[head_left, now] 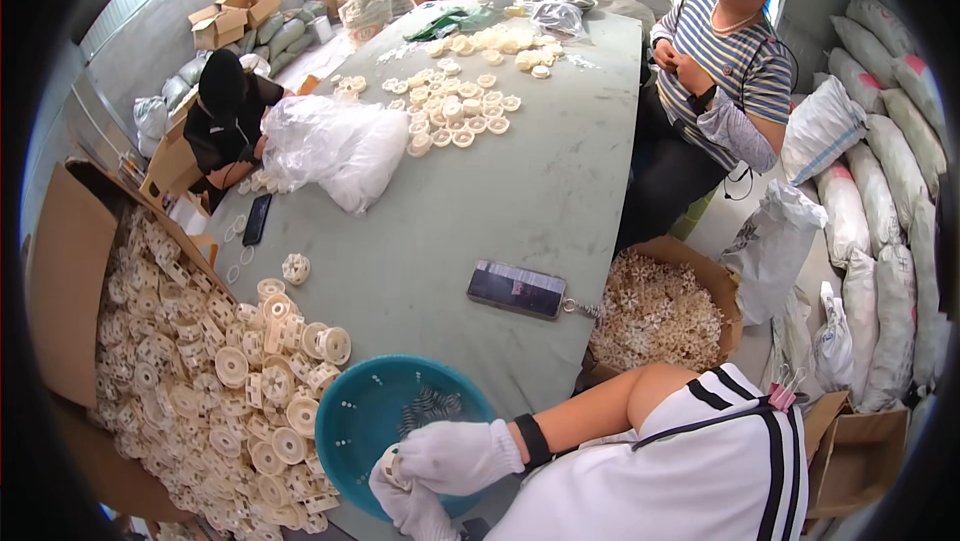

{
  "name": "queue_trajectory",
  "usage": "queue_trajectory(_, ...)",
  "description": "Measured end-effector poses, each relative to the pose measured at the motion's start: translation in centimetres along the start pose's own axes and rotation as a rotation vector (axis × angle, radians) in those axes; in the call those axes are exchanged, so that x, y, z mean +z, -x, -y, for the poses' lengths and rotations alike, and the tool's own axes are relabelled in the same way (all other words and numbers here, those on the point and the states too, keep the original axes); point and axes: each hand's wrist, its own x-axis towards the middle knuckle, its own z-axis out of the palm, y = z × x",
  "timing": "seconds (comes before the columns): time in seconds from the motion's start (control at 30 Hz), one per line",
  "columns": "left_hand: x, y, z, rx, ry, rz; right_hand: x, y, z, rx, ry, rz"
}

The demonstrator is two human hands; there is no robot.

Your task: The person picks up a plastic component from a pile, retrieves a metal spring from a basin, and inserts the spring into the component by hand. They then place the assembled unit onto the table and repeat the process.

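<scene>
White shirt fabric (650,486) lies nearest. Over the teal basin (335,421), the gloved left hand (412,509) has its grip clamped on a cream plastic part (390,462), probably light and stiff, best held by its rim; the right hand (455,458) arches across, knuckles up, its grip impossible to tell.

Pair of hands, both in white knit gloves, held together low and near centre. Right hand (455,456): back upward, fingers curled in and pointing left, lying just above and against its partner. Right forearm (585,409): bare, reaching in from the right, elbow bent; one black band (533,440) at the wrist, beside the glove cuff. Left hand (412,503): lower of the two, rising from the bottom edge, fingers bent, partly covered; its forearm mostly hidden.
</scene>
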Motion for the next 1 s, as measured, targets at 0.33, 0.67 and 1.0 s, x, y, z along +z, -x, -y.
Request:
queue_trajectory(0.33, -1.7, -0.5, -2.5, 0.139, 0.138, 0.187, 0.4, -0.2, -3.0, 0.871, -1.060, 0.273)
queue_trajectory(0.67, -1.8, -1.1, -3.3, -0.036, 0.647, -0.035, -1.5, -0.4, -1.1, 0.210, -0.199, 0.193)
queue_trajectory(1.0, -22.0, 15.1, 2.8, -0.177, 0.469, -0.144, -21.4, 9.1, -2.2, 0.969, -0.125, 0.182)
